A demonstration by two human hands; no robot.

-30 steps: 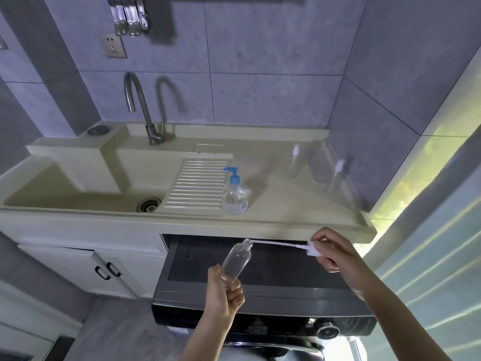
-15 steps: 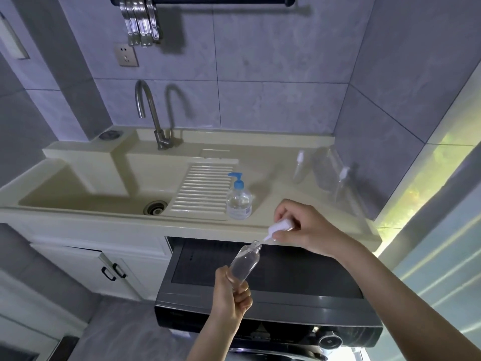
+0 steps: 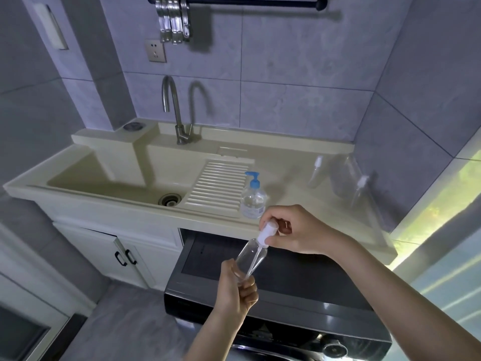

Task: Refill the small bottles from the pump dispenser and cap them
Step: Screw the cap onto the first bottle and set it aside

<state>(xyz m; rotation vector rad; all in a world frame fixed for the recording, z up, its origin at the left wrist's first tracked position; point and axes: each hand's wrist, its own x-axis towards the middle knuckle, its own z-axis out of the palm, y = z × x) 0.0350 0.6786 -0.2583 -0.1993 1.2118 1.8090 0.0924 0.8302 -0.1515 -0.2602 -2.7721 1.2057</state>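
Left hand point(image 3: 235, 287) is gripping the small clear bottle point(image 3: 251, 257) low on its body, tilted, in the air just in front of the worktop point(image 3: 299, 204). Right hand point(image 3: 294, 231) grip is pinching the white spray cap point(image 3: 266, 233) at the neck. The bottle is looking light, thin-walled and slick, so squeeze gently, holding mid-body. Count: one pump dispenser point(image 3: 253, 198), one bottle in hand, at least two more capped bottles point(image 3: 316, 171) standing at the back right.
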